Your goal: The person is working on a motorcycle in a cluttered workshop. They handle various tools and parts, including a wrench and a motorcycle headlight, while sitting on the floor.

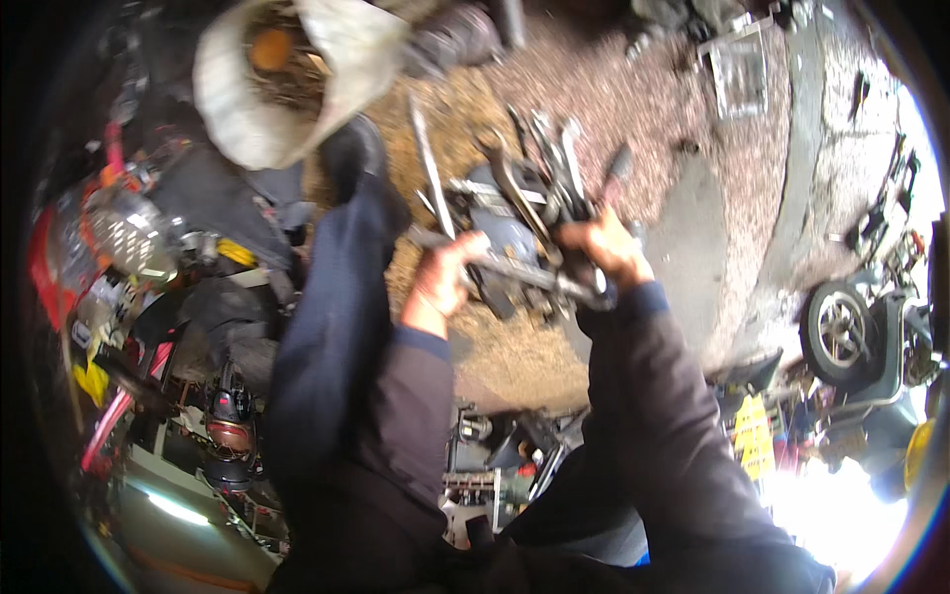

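My left hand (442,278) is closed round a grey metal bar tool (524,273), which slants across the pile toward my right hand. The bar's exact kind is blurred. My right hand (611,246) has its fingers bent in at the right side of the tool heap, and what they grip is hidden. Several wrenches lie just beyond it, among them a brownish open-ended wrench (515,186) and a silver wrench (571,158). A tool with a dark red part (617,174) sticks up past my right fingers. A long pale metal rod (431,163) lies beyond my left hand.
A whitish sack (237,109) with an orange round thing (271,49) inside stands at the far left, beside my shoe (354,158). A clear rectangular tray (739,74) lies at the far right. Motorcycle parts crowd the left; a motorcycle wheel (839,332) is at right.
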Action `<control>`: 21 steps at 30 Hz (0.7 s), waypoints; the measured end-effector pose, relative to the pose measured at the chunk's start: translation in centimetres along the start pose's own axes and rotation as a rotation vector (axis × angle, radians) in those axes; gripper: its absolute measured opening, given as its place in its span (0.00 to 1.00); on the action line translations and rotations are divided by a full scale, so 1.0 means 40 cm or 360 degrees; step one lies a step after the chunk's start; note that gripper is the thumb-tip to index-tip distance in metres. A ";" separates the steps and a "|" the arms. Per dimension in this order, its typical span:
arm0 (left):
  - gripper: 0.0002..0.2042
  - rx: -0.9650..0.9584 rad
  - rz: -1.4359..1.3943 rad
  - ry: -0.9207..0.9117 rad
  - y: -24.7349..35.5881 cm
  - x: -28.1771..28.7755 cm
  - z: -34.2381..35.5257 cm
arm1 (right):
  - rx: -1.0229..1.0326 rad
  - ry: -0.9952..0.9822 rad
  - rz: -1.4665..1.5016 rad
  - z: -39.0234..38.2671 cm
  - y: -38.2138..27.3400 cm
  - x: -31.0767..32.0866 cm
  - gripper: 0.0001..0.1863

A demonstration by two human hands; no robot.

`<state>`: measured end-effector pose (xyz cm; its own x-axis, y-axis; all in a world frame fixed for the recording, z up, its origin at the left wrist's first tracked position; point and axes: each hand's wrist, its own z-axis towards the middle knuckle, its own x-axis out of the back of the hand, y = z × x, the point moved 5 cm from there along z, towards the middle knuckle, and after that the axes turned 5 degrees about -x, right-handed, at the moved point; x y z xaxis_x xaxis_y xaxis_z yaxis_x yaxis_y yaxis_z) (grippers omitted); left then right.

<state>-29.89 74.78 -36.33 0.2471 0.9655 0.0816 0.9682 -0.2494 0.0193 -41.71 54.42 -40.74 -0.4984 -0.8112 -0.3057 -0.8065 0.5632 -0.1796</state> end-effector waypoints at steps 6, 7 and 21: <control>0.12 -0.0265 -0.0088 -0.0318 0.060 -0.015 -0.306 | -0.0151 0.0371 0.0101 -0.318 -0.111 -0.109 0.40; 0.12 -0.0210 -0.0012 -0.0364 0.074 0.003 -0.352 | -0.0028 0.0253 0.0117 -0.366 -0.153 -0.142 0.39; 0.17 -0.0933 -0.0993 -0.0981 0.612 0.214 -0.517 | 0.0809 0.0263 -0.1173 -0.459 -0.853 -0.629 0.26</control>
<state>-4.88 75.42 -14.55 -0.1521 0.7648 -0.6260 0.8007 0.4667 0.3756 -7.50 52.72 -9.74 0.0170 -0.9834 0.1806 -0.7211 -0.1372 -0.6791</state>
